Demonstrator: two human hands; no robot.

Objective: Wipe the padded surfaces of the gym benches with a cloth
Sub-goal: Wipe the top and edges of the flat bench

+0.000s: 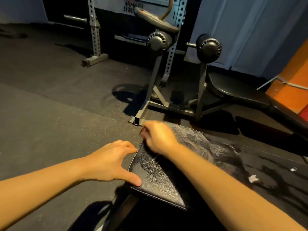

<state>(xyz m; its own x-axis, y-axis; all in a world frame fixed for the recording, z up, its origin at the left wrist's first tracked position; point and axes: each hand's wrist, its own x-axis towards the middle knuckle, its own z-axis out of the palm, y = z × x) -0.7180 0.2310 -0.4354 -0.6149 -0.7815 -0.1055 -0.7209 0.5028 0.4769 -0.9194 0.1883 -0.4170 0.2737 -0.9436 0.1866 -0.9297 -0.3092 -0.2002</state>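
Head view: black padded surface (160,177) sits low centre, with its near corner pointing toward the camera and the rest running off to the right.

Left grip (115,162) is released, fingers spread. The thumb lies on the near-left corner of the pad and the fingertips (134,148) touch its left edge. The palm hangs over the floor (50,100), a dark speckled rubber mat.

Right grip (158,137) is at the far-left corner of the pad, knuckles up and fingers curled under. It's motion-blurred, so I can't tell whether it grasps a cloth or anything else. The right forearm crosses over the pad.

Pale smeared streaks (200,142) show on the pad just right of the right grip. Two small white scraps (253,178) lie further right on a dark streaked area; I can't tell whether that is pad or floor.

Behind, a grey steel frame (153,90) carries two black foam rollers (158,41), with a weight plate (155,20) above the left one. A second bench pad (236,90) lies at right rear, well apart from both grips. A perforated rack upright (94,30) stands at rear left, with an orange wall (293,77) at the far right.
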